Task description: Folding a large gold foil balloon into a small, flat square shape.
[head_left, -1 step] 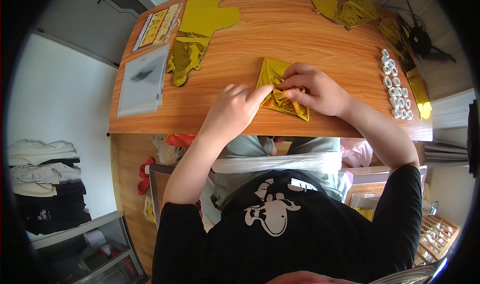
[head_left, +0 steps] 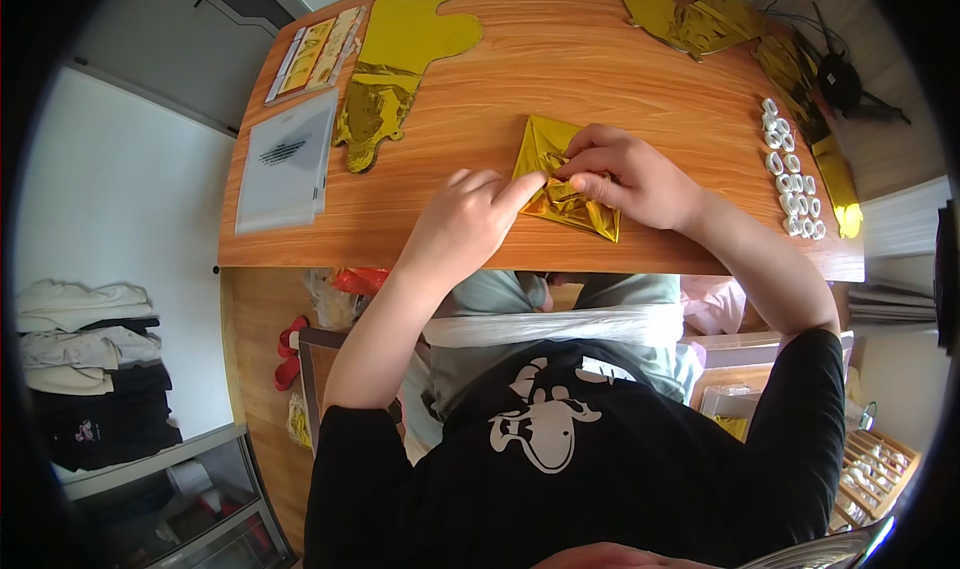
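Clothes (head_left: 90,349) at left, red slippers (head_left: 287,372) on the floor (head_left: 258,369), a black device (head_left: 838,81) at right, perhaps a router.

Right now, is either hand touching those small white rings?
No, the left hand and right hand are both on one gold foil piece, while the white rings lie apart at the right of the table.

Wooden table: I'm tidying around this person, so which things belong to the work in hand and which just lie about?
In use: small gold foil, left hand, right hand.

Seemingly lying about: white rings, large gold foil at left, translucent packet, printed cards.
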Tool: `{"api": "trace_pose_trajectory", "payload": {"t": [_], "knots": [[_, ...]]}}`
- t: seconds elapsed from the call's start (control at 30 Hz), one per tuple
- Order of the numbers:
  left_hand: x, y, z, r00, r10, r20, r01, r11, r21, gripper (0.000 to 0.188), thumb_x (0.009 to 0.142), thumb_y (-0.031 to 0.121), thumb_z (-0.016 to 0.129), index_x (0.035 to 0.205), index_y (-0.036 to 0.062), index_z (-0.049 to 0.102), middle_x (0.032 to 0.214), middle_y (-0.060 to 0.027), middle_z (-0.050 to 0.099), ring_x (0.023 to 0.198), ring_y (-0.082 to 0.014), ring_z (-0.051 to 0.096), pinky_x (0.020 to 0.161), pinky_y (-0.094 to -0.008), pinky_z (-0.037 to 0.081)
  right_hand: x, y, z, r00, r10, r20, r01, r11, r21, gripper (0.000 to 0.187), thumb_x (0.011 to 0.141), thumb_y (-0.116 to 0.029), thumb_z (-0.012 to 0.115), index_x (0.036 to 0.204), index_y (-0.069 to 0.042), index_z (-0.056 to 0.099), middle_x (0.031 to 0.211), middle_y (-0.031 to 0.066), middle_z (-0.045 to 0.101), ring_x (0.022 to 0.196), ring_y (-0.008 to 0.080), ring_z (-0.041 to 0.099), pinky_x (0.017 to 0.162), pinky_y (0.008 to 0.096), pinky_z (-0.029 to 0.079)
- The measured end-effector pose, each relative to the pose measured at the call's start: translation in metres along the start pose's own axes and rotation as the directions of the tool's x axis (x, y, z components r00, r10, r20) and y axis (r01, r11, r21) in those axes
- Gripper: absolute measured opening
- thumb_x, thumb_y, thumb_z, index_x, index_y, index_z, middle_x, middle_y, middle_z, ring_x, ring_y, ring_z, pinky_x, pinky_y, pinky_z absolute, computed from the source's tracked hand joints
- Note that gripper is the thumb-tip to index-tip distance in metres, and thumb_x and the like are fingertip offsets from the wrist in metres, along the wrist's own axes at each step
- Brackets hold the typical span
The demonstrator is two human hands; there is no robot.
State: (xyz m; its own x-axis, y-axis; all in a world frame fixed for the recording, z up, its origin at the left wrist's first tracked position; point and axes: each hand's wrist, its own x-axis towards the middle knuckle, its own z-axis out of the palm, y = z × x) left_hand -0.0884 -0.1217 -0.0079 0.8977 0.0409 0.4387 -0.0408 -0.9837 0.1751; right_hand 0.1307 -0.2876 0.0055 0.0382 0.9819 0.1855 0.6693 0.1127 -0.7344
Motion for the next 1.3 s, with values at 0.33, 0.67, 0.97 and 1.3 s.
{"api": "trace_pose_trajectory", "payload": {"t": [0.33, 0.67, 0.97, 1.3], "knots": [[-0.025, 0.007, -0.005, 0.99, 0.102, 0.103, -0.109, 0.992, 0.065, 0.04, 0.093, 0.023, 0.071, 0.129, 0.0094, 0.065, 0.13, -0.0012, 0.068, 0.118, -0.0204, 0.061, 0.098, -0.0413, 0.05, 0.035, -0.01, 0.019, 0.989, -0.143, -0.044, 0.106, 0.879, -0.464, 0.027, 0.09, -0.02, 0.077, 0.113, -0.009, 0.072, 0.114, 0.0125, 0.064, 0.106, 0.0322, 0.06, 0.094, 0.043, 0.05], [-0.054, 0.009, -0.007, 0.995, 0.061, 0.085, -0.068, 0.994, 0.089, 0.05, 0.092, 0.034, 0.074, 0.136, 0.0137, 0.065, 0.141, -0.0033, 0.063, 0.134, -0.0201, 0.055, 0.116, -0.0468, 0.042, 0.03, 0.008, 0.027, 0.949, -0.314, 0.039, 0.302, 0.863, -0.405, 0.036, 0.086, -0.013, 0.078, 0.122, -0.018, 0.078, 0.141, 0.0045, 0.064, 0.122, 0.029, 0.057, 0.106, 0.0439, 0.046], [-0.056, 0.007, -0.007, 0.992, 0.074, 0.098, -0.085, 0.99, 0.116, 0.048, 0.096, 0.041, 0.069, 0.136, 0.0156, 0.066, 0.14, -0.0003, 0.065, 0.131, -0.019, 0.057, 0.111, -0.0442, 0.045, 0.028, 0.01, 0.027, 0.948, -0.316, 0.026, 0.302, 0.874, -0.381, 0.037, 0.082, -0.01, 0.08, 0.117, -0.02, 0.081, 0.134, 0.0032, 0.068, 0.122, 0.028, 0.058, 0.105, 0.043, 0.047], [-0.06, 0.005, 0.001, 0.995, 0.098, 0.001, -0.096, 0.971, 0.219, 0.05, 0.102, 0.053, 0.056, 0.132, 0.0157, 0.07, 0.135, 0.0015, 0.067, 0.119, -0.0161, 0.062, 0.099, -0.0366, 0.048, 0.028, 0.011, 0.027, 0.951, -0.308, 0.027, 0.296, 0.88, -0.371, 0.03, 0.082, -0.016, 0.081, 0.112, -0.02, 0.082, 0.13, 0.0016, 0.07, 0.122, 0.0281, 0.058, 0.103, 0.043, 0.048]]}}
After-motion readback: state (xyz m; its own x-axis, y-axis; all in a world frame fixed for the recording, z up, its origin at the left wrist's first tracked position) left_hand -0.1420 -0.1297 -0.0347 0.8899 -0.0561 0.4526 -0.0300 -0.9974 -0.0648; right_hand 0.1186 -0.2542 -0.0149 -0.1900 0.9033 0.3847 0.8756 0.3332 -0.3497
